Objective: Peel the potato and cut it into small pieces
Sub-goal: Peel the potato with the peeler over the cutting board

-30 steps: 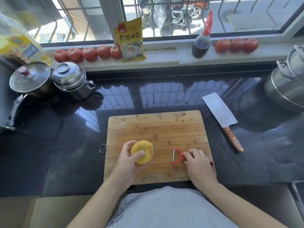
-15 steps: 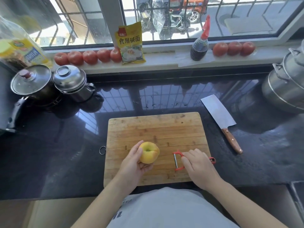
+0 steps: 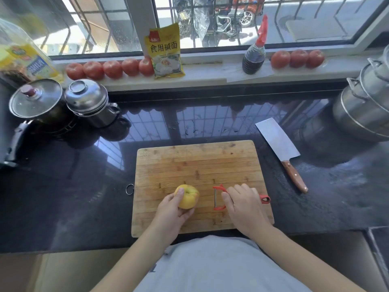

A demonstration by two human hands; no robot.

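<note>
A round yellow potato [image 3: 189, 197] rests on the near part of the wooden cutting board [image 3: 195, 163]. My left hand [image 3: 170, 211] grips it from the left and below, thumb and fingers curled round it. To its right lies a red Y-shaped peeler [image 3: 219, 198] with its blade facing left. My right hand [image 3: 244, 207] lies over the peeler's handle with fingers curled on it; the handle's red end sticks out past the hand. A cleaver [image 3: 280, 144] with a wooden handle lies on the counter right of the board.
The black counter [image 3: 63, 197] holds a lidded pan [image 3: 35, 102] and a steel lidded mug [image 3: 88, 102] at the back left, and a large steel pot [image 3: 366, 106] at the right. Tomatoes [image 3: 111, 69], a yellow packet [image 3: 164, 51] and a sauce bottle [image 3: 253, 57] line the windowsill.
My left hand has turned the potato and shifted it slightly right on the board. My right hand has stayed on the peeler, whose head has swung a little.
</note>
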